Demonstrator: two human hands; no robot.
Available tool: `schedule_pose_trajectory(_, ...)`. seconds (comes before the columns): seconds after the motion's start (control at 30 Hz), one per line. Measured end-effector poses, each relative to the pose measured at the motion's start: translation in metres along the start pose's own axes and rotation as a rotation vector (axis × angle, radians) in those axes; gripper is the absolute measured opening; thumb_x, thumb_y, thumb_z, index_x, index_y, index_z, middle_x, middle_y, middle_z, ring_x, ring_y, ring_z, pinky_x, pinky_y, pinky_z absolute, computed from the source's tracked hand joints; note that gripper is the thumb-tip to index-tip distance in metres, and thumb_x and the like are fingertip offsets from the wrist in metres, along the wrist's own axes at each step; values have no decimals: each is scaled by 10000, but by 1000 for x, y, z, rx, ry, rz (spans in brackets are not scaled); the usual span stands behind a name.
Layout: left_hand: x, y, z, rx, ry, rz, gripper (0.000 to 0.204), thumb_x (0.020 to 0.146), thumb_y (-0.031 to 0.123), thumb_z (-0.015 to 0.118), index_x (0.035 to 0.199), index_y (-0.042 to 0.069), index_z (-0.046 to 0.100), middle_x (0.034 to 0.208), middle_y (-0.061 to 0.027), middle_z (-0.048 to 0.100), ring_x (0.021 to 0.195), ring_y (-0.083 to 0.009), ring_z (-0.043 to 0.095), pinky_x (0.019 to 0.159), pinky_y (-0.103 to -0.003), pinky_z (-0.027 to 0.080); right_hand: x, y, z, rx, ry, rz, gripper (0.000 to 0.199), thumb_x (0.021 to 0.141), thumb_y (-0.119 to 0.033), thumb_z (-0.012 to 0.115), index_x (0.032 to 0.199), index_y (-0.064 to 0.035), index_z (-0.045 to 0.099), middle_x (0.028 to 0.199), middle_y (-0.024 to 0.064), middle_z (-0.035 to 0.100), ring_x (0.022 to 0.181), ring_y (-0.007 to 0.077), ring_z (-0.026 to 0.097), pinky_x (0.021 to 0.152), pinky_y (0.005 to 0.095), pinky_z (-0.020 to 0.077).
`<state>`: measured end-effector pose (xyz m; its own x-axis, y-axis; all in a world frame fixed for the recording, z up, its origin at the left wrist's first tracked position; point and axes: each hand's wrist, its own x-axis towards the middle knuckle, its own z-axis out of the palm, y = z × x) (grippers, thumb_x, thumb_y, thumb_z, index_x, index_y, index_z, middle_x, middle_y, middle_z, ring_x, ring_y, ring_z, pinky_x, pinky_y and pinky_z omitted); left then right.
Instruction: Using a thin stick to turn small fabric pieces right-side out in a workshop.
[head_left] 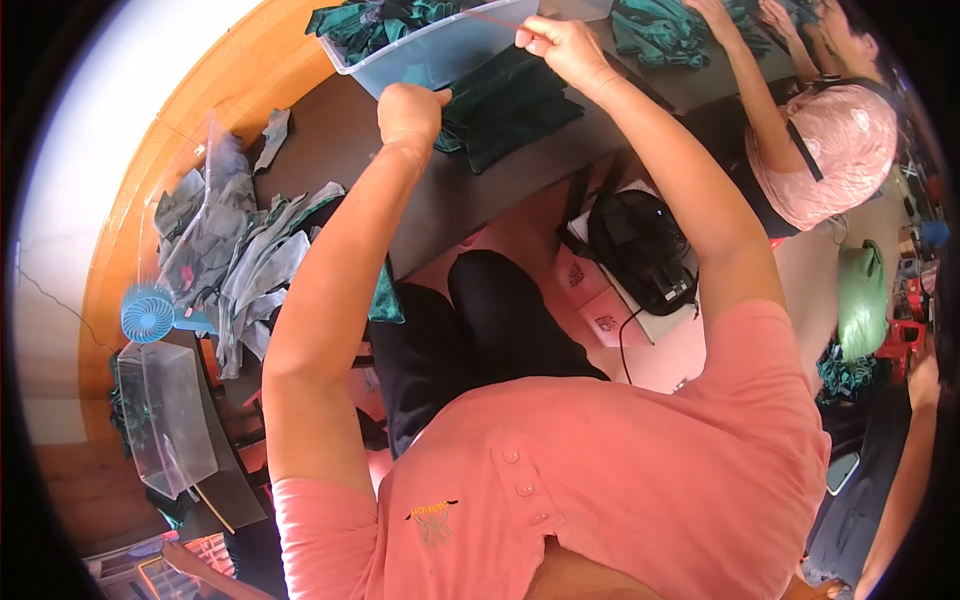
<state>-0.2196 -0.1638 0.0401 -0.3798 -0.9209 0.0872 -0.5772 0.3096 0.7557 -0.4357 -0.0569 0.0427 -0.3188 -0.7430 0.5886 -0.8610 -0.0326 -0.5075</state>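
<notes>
My left hand is curled in a fist at the near side of a clear blue plastic bin. Its thumb lies by the edge of a dark green velvety cloth piece on the dark table; what its fingers hold is hidden. Farther right and higher, my right hand pinches the end of a thin reddish stick, which points left over the bin's rim. Green cloth pieces are heaped in the bin.
Grey and green cloth scraps pile up at left, by a small blue fan and a clear plastic box. A black fan-like device stands below the table. Another person works at right beside more green cloth.
</notes>
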Motion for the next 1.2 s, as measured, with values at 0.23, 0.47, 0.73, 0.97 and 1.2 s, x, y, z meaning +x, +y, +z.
schedule_pose_trajectory(0.23,22,-24,25,446,32,365,337,795,365,715,862,34,727,913,-190,698,945,-384,649,814,-454,521,-6,46,35,-519,55,-375,112,899,-250,557,948,-175,624,796,-7,631,678,244,630,542,377,469)
schedule_pose_trajectory(0.47,-40,-21,-73,-80,-101,238,252,805,280,723,804,29,696,611,10,552,534,-63,476,478,-228,366,-33,-32,-27,-550,24,30,381,853,-487,611,933,-114,635,981,128,623,793,344,655,675,446,521)
schedule_pose_trajectory(0.73,-148,-94,-95,344,-6,303,165,715,166,683,676,21,617,643,-149,633,628,-344,632,605,-418,502,-174,-148,-15,1111,-518,826,320,978,-344,488,845,-62,559,578,-40,360,489,58,374,436,208,236)
schedule_pose_trajectory(0.97,-142,-118,-108,202,-27,373,111,744,127,631,724,17,632,641,-155,628,619,-343,628,588,-402,488,-244,-188,53,1474,-488,934,255,943,-272,533,838,-42,565,602,44,537,532,129,526,514,251,360)
schedule_pose_trajectory(1.2,-146,-118,-108,171,-31,364,128,754,140,636,779,15,626,667,-150,640,624,-322,633,605,-403,492,-226,-191,65,1101,-588,619,238,905,-217,526,834,5,573,523,76,549,423,132,504,443,277,377)
